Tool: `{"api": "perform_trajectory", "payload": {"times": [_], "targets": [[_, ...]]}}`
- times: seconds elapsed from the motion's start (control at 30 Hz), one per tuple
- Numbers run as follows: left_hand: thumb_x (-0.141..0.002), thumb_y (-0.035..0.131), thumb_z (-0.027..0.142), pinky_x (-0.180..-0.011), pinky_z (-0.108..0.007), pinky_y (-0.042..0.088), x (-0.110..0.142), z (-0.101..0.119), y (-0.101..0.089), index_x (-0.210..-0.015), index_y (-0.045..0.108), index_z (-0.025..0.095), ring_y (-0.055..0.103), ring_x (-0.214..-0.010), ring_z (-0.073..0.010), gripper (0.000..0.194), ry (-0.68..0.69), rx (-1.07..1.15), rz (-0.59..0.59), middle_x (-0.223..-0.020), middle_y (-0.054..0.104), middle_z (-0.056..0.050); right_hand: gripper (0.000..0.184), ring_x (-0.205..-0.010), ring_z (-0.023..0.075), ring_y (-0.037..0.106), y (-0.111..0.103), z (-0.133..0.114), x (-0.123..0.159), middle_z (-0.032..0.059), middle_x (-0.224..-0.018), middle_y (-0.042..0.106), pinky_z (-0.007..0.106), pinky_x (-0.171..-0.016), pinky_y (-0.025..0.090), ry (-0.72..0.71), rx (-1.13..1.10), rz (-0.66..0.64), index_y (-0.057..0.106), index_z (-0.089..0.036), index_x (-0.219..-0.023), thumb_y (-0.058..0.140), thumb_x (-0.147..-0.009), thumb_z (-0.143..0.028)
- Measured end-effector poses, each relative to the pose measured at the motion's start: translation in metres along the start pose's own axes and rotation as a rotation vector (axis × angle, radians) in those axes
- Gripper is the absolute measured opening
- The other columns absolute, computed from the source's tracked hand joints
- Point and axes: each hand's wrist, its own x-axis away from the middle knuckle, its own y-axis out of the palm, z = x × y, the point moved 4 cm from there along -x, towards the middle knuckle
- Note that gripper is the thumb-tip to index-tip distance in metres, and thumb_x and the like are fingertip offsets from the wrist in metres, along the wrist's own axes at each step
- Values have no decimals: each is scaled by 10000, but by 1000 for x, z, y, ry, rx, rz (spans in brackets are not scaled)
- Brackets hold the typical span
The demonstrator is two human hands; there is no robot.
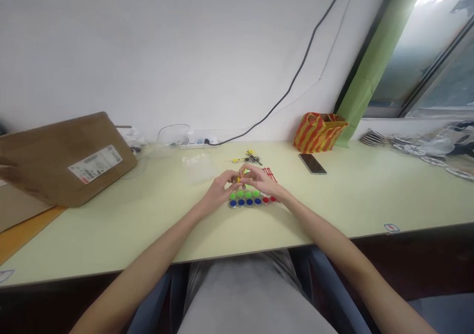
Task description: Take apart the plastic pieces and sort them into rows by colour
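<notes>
Head view: left hand (221,191) and right hand (263,180) work together, both grips clenched, pinching a small yellow plastic piece (241,177) between their fingertips, just above a tight row of round green, blue and red plastic buttons (250,199) on the pale yellow desk (111,240).

The bare left hand (221,191) and right hand (263,181) lead to bare forearms (146,260), above a pale grey top (242,294) and blue fabric (326,284).
</notes>
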Motion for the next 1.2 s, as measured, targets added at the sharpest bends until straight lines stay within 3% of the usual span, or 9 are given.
{"api": "perform_trajectory", "payload": {"times": [0.13, 0.3, 0.37, 0.43, 0.53, 0.6, 0.8, 1.0, 1.2], "targets": [[-1006, 525, 460, -779, -306, 489, -3, -8, -7, -1045, 598, 212, 581, -785, -166, 262, -15, -1, 44, -859, 633, -19, 322, -641, 150, 590, -19, -2, 0, -5, -729, 668, 291, -657, 451, 8, -14, -24, 490, -232, -963, 665, -921, -499], [-992, 528, 447, -790, -302, 490, -2, -38, -36, -1044, 547, 211, 567, -782, -153, 243, -59, -50, 210, -902, 605, -23, 334, -508, 117, 519, -57, 7, -6, 3, -712, 703, 259, -560, 434, 35, 130, 143, 496, -223, -942, 665, -893, -507], [-972, 561, 442, -778, -302, 475, -1, -49, -45, -1018, 555, 213, 547, -755, -150, 234, -78, -94, 252, -877, 602, -13, 277, -475, 115, 521, -62, 15, -15, 29, -736, 732, 248, -510, 419, 102, 330, 180, 546, -203, -918, 628, -916, -468], [-952, 589, 448, -770, -304, 464, 0, -57, -48, -996, 562, 215, 539, -738, -149, 239, -91, -133, 266, -845, 601, -2, 229, -501, 126, 573, -57, 23, -28, 52, -776, 755, 251, -528, 443, 192, 672, 162, 614, -178, -890, 563, -958, -391], [-948, 588, 468, -769, -306, 462, 1, -63, -47, -1008, 567, 216, 552, -741, -154, 259, -106, -171, 264, -834, 611, 1, 231, -751, 209, 707, -39, 34, -51, 112, -857, 771, 292, -706, 506, 291, 1143, 89, 710, -150, -866, 543, -963, -278], [-954, 578, 474, -771, -308, 465, 1, -63, -46, -1017, 567, 218, 564, -751, -157, 264, -114, -185, 263, -846, 623, -4, 223, -927, 284, 720, -25, 42, -66, 182, -947, 764, 335, -805, 509, 316, 1253, 53, 743, -120, -881, 567, -943, -243], [-967, 568, 443, -776, -301, 469, 2, -64, -46, -1042, 570, 221, 574, -763, -156, 234, -114, -204, 260, -868, 639, -8, 277, -1061, 353, 692, 9, 67, -89, 277, -1110, 720, 412, -892, 507, 350, 1359, -104, 756, -62, -1061, 543, -893, -116], [-970, 575, 436, -773, -291, 480, 2, -70, -46, -1060, 569, 220, 596, -780, -154, 234, -133, -219, 261, -891, 657, -11, 340, -1002, 341, 706, 6, 72, -96, 278, -1080, 728, 385, -821, 514, 363, 1372, -144, 745, -38, -1095, 472, -965, -195], [-989, 538, 467, -920, -350, 486, 2, -79, -46, -1112, 575, 227, 659, -995, -215, 272, -192, -268, 187, -1091, 703, -62, 224, -928, 222, 692, -10, 60, -88, 106, -1058, 769, 265, -738, 453, 272, 1255, -226, 772, -187, -1061, 601, -925, -231]]}}
